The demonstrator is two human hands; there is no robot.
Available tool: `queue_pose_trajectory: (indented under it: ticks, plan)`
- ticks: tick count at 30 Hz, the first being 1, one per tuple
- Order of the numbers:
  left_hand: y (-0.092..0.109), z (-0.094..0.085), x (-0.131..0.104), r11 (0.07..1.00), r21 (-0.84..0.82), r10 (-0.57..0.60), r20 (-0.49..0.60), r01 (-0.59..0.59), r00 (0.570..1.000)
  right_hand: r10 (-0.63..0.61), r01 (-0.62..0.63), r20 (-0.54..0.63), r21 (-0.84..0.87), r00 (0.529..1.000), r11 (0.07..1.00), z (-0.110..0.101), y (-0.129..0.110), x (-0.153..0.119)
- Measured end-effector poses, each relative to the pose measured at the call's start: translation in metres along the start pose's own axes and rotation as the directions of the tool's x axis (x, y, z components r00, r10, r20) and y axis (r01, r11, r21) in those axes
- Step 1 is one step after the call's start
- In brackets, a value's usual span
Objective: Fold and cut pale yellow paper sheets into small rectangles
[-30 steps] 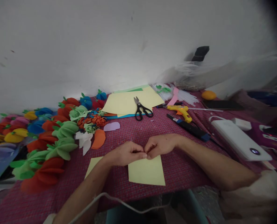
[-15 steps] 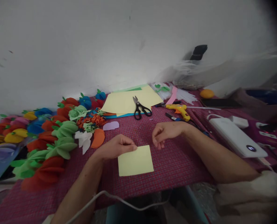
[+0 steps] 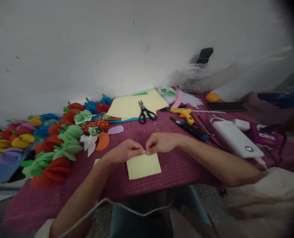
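Note:
A small pale yellow sheet (image 3: pixel 144 168) lies in front of me on the checked cloth; whether it is paper or felt I cannot tell. My left hand (image 3: pixel 124 151) pinches it at the upper edge, thumb against fingers. Right beside those fingertips, my right hand (image 3: pixel 163 142) is closed in a pinch at the same edge, and the two hands almost touch. The fingers cover that part of the edge. Another bit of pale yellow (image 3: pixel 96 162) shows behind my left forearm.
Black-handled scissors (image 3: pixel 144 112) rest on large yellow sheets (image 3: pixel 127 105) at the back. Felt pumpkin-like shapes (image 3: pixel 67 145) crowd the left, beside scraps (image 3: pixel 103 141). To the right are a yellow glue gun (image 3: pixel 184 114), a dark-handled tool (image 3: pixel 191 129) and a white power bank (image 3: pixel 237 137).
My right hand has moved left to meet my left hand at the sheet's upper edge, its fingers now pinched together. The left hand keeps its pinch. The view has shifted slightly.

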State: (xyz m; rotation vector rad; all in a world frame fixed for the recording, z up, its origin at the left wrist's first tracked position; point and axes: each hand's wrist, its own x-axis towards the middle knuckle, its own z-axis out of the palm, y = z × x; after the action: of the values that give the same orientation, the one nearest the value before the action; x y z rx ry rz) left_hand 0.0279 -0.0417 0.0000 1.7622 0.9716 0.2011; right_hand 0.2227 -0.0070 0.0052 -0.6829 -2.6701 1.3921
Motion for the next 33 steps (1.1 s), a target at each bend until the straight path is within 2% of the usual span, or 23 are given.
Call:
queue_pose_trajectory:
  ticks: [5, 10, 14, 17, 19, 21, 25, 27, 30, 33]
  plan:
    - [0.006, 0.014, -0.011, 0.999, -0.003, -0.042, -0.008, 0.042, 0.999, 0.143, -0.142, -0.004, 0.127, 0.99, 0.982, 0.011, -0.002, -0.025]
    - [0.005, 0.012, -0.033, 0.999, -0.012, -0.043, -0.046, 0.042, 0.998, 0.228, -0.214, 0.005, 0.356, 0.974, 0.909, 0.018, 0.006, -0.063]
    - [0.005, 0.014, -0.047, 0.999, 0.004, -0.045, -0.245, 0.047, 0.968, 0.272, -0.223, -0.048, 0.445, 0.961, 0.867, 0.029, 0.008, -0.084]
    - [0.009, 0.032, -0.043, 0.997, -0.08, -0.005, -0.316, -0.021, 0.949, 0.263, -0.199, -0.075, 0.467, 0.962, 0.861, 0.041, 0.003, -0.086]
    - [0.013, 0.047, -0.035, 0.989, -0.148, -0.007, -0.225, -0.027, 0.974, 0.233, -0.171, -0.085, 0.449, 0.969, 0.877, 0.048, -0.003, -0.082]
    - [0.017, 0.059, -0.029, 0.992, -0.125, -0.003, -0.164, -0.018, 0.986, 0.201, -0.149, -0.085, 0.412, 0.976, 0.899, 0.052, -0.008, -0.079]
    - [0.031, 0.067, -0.028, 0.975, 0.204, 0.144, -0.308, -0.082, 0.94, 0.124, -0.107, -0.042, 0.286, 0.991, 0.952, 0.052, -0.018, -0.08]
    - [0.04, 0.065, -0.031, 0.949, 0.283, 0.213, -0.243, -0.141, 0.946, 0.085, -0.076, -0.028, 0.227, 0.996, 0.971, 0.048, -0.023, -0.082]
    - [0.05, 0.063, -0.034, 0.958, 0.218, 0.208, -0.087, -0.185, 0.974, 0.046, -0.037, -0.048, 0.178, 0.998, 0.983, 0.04, -0.031, -0.088]
    - [0.055, 0.061, -0.034, 0.986, 0.114, 0.128, -0.057, -0.121, 0.99, 0.03, -0.019, -0.089, 0.129, 0.996, 0.991, 0.032, -0.036, -0.094]
